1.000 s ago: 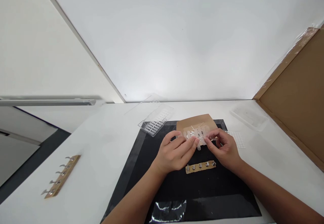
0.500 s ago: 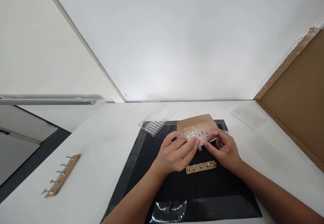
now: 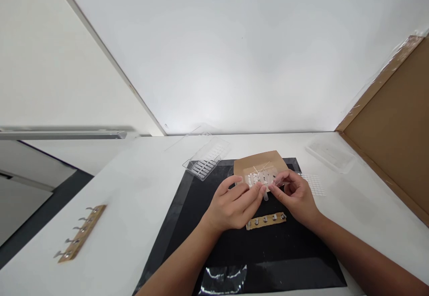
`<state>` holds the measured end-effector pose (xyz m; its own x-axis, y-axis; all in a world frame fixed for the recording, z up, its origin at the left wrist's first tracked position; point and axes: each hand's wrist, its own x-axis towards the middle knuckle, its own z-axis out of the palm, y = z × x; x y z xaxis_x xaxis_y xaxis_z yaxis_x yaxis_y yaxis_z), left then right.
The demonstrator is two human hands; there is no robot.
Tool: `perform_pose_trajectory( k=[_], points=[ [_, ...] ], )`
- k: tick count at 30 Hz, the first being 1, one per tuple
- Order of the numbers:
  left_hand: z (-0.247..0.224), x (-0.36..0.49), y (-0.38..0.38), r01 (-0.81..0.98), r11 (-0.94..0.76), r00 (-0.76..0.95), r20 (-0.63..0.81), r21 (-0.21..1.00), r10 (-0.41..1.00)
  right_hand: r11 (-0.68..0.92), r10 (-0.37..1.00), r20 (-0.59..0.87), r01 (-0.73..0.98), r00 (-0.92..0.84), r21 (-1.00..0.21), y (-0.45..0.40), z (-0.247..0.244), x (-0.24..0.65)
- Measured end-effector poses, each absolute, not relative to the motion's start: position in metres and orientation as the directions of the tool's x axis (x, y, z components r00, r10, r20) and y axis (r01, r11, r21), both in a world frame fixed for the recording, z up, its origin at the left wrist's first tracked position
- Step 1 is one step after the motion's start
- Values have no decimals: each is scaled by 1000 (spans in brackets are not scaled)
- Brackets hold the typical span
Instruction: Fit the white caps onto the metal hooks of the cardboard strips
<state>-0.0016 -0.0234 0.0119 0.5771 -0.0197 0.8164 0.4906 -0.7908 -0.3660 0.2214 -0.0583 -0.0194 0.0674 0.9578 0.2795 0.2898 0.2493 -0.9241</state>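
Clock directions were read from the meeting fingertips.

Left hand (image 3: 236, 204): palm down above a black mat (image 3: 275, 253); thumb and forefinger closed in a pinch on a clear plastic piece (image 3: 266, 196), its rounded end hanging below the tips.

Right hand (image 3: 298, 195): just beside the left; thumb and forefinger nearly together, the rest curled. Something see-through showed at the tips; whether it was gripped could not be told.

Clear plastic piece: one, between the hands, over the mat.

See-through tray (image 3: 247, 171): at eleven o'clock, with small white bits and thin pale sticks; partly hidden by fingers.

Brown sheet (image 3: 256, 158): at twelve, behind the tray.

Wooden strip (image 3: 260, 223): at six, on the mat, with five small metal stands.

Clear box (image 3: 219, 145): at ten, holding rows of white pieces.

Dotted white sheet (image 3: 314, 184): at three, on the white table (image 3: 140, 215).

Clear lid (image 3: 330, 156): at two, flat.

Second strip (image 3: 85, 233): towards nine, well apart, with metal stands.

Cardboard panel (image 3: 392, 139): between two and three, standing.
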Motion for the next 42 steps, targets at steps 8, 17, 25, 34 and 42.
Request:
perform_pose_trajectory(
  k=[8, 17, 25, 34, 42],
  points=[
    [10, -4, -20, 492, -823, 547, 837, -284, 39, 488, 858, 503, 467, -102, -737, -61, -12, 227],
    [9, -2, -21, 499, -828, 540, 839, -257, 65, 525, 827, 547, 521, -127, -673, -55, -16, 231],
    [9, -5, -21, 461, -825, 537, 843, -326, -33, 489, 845, 531, 509, -72, -709, -57, -19, 228],
    [9, -2, -29, 454, -799, 565, 821, -394, -84, 363, 902, 428, 432, 60, -826, -61, -17, 223],
    [10, 1, -29, 451, -780, 575, 809, -434, -117, 265, 937, 325, 346, 127, -900, -59, -23, 221]
  ],
)
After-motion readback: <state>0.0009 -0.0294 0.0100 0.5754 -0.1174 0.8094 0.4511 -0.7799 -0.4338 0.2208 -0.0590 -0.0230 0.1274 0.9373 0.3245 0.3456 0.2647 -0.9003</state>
